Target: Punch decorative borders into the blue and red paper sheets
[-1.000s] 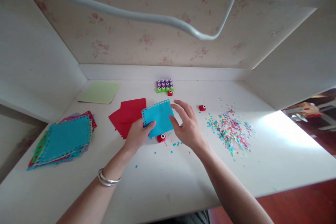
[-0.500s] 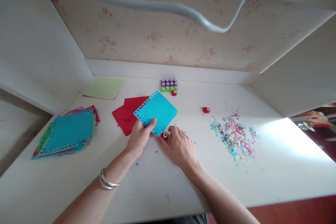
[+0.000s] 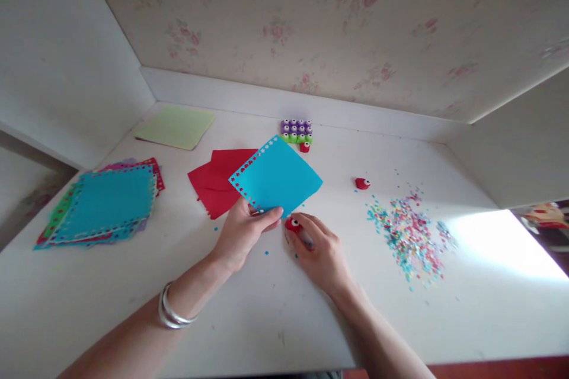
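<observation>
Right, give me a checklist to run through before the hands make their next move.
1. Blue sheet held in left hand: ok.
2. Red punch between right hand's fingers: ok.
3. Sheet's upper right edge without holes: ok.
4. Sheet seated in punch: cannot tell; they sit close together.
5. Desk near the hands free of scraps: not ok, blue bits lie there.
6. Sheet stack apart from both hands: ok.

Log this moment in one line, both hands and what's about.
Left hand: holds blue sheet | Right hand: closed around red punch | Table: red sheets, confetti
</observation>
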`<state>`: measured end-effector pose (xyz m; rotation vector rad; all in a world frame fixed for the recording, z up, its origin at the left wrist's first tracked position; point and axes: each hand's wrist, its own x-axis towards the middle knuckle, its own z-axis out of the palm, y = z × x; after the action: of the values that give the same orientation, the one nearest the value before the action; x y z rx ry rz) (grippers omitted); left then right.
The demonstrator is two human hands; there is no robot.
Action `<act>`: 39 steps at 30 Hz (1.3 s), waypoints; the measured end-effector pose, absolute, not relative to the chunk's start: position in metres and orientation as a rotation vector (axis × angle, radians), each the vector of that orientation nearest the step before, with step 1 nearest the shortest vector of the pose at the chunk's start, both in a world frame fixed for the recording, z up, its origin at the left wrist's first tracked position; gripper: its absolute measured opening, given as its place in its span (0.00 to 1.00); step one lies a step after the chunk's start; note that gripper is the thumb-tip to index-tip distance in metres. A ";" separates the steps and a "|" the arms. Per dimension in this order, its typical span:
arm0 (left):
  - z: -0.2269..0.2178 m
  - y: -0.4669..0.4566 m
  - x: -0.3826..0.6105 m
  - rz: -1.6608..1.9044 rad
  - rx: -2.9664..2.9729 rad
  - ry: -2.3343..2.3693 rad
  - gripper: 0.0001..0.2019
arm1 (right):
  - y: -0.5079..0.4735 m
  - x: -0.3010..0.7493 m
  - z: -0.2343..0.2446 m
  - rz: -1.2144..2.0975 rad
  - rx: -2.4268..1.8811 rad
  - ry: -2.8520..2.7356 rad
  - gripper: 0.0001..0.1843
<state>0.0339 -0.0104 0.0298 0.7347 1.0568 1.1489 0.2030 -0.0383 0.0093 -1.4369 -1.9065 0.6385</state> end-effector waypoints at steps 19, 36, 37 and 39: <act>0.036 -0.019 0.032 1.090 0.987 1.216 0.14 | -0.037 0.193 0.004 0.968 -1.172 -1.247 0.15; 0.027 -0.020 0.030 1.019 1.288 1.356 0.12 | -0.037 0.197 0.001 0.777 -1.266 -1.377 0.13; 0.027 -0.020 0.030 1.005 1.287 1.366 0.12 | -0.037 0.198 0.001 0.776 -1.266 -1.374 0.13; 0.027 -0.020 0.029 0.979 1.283 1.381 0.13 | -0.036 0.198 0.001 0.771 -1.275 -1.373 0.12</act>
<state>0.0287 -0.0195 0.0266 1.2833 1.3807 0.9790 0.1983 -0.0365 0.0009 -1.2753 -1.3734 0.7714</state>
